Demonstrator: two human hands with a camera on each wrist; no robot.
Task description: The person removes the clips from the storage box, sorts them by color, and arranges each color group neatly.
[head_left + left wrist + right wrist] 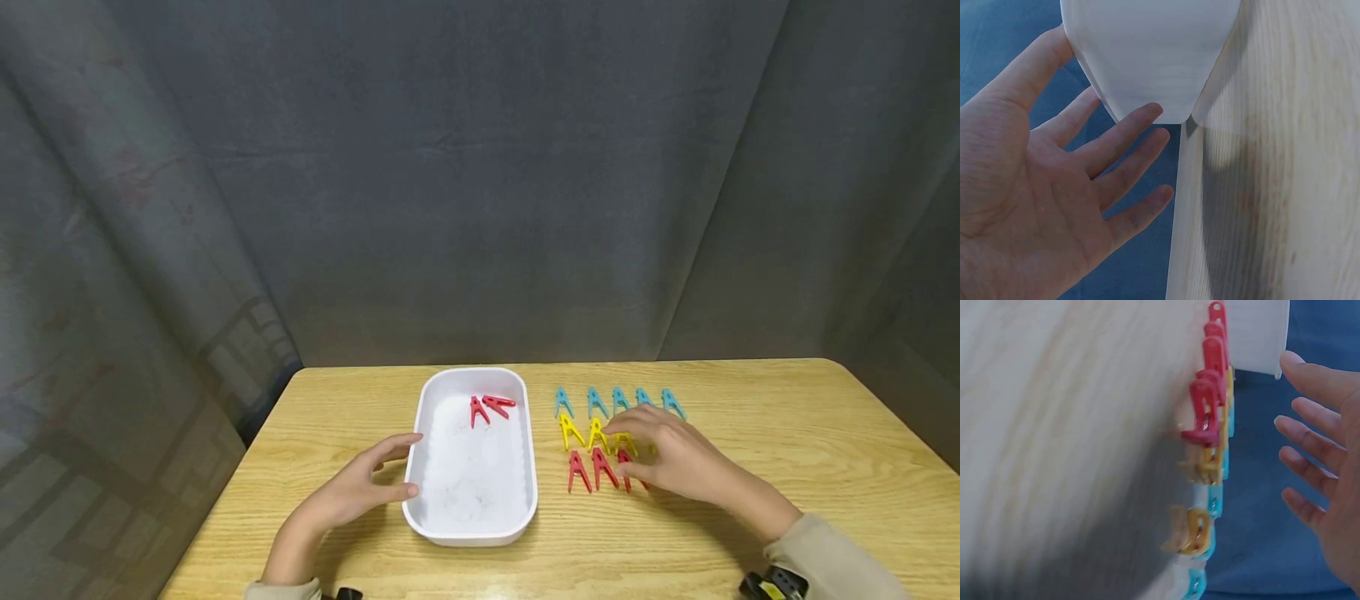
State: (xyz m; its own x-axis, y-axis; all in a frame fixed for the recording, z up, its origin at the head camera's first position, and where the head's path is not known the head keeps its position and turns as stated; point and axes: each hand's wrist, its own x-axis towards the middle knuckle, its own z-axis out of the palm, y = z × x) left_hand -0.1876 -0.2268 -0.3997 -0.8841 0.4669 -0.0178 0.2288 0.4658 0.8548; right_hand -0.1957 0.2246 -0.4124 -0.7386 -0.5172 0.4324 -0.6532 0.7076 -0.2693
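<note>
A white plastic tray (474,492) stands on the wooden table, with two red clothespins (477,406) lying near its far end. My left hand (348,492) is at the tray's left side, thumb and fingers spread and fingertips right at the rim; the left wrist view shows its palm and extended fingers beside the tray wall (1154,56). Over the right part of the clothespin rows hovers my right hand (678,458), fingers apart and nothing held. Beneath and beside it are red clothespins (575,463), yellow clothespins (567,427) and blue clothespins (562,400), some partly hidden by the hand.
The clothespins form three rows right of the tray: blue farthest, yellow between, red nearest. A dark grey curtain (480,208) hangs behind the table (825,433). Each wrist carries a black device, the right one (776,583) showing at the sleeve.
</note>
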